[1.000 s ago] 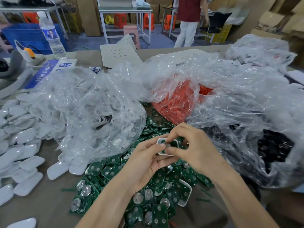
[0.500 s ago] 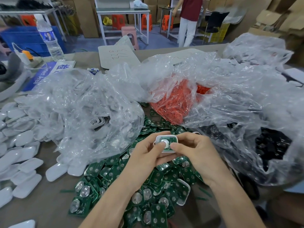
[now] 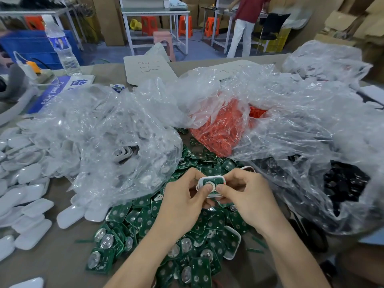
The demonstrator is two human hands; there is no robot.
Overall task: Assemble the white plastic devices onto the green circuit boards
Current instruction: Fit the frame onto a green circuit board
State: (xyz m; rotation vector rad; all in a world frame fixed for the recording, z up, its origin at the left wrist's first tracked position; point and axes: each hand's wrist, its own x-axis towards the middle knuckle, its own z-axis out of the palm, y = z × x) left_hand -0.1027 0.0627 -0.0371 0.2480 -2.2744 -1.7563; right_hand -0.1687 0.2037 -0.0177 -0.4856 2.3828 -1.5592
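A white plastic shell (image 3: 211, 185) with a green circuit board seated inside it is held between both hands above the pile. My left hand (image 3: 182, 202) grips its left side, thumb on the board's round metal disc. My right hand (image 3: 247, 196) grips the right side, thumb pressing the board's lower edge. Below lies a heap of loose green circuit boards (image 3: 158, 235). Another white shell (image 3: 231, 243) with a board in it sits in the heap at lower right.
White shells (image 3: 27, 194) are spread at left, more in a clear bag (image 3: 108, 142). Clear bags hold red parts (image 3: 220, 129) and black parts (image 3: 345, 181). A water bottle (image 3: 62, 46) stands at far left. A person (image 3: 247, 23) stands in the background.
Both hands have lifted and turned the shell so the board faces me. My right fingers came off its top, and both thumbs now lie on the board.
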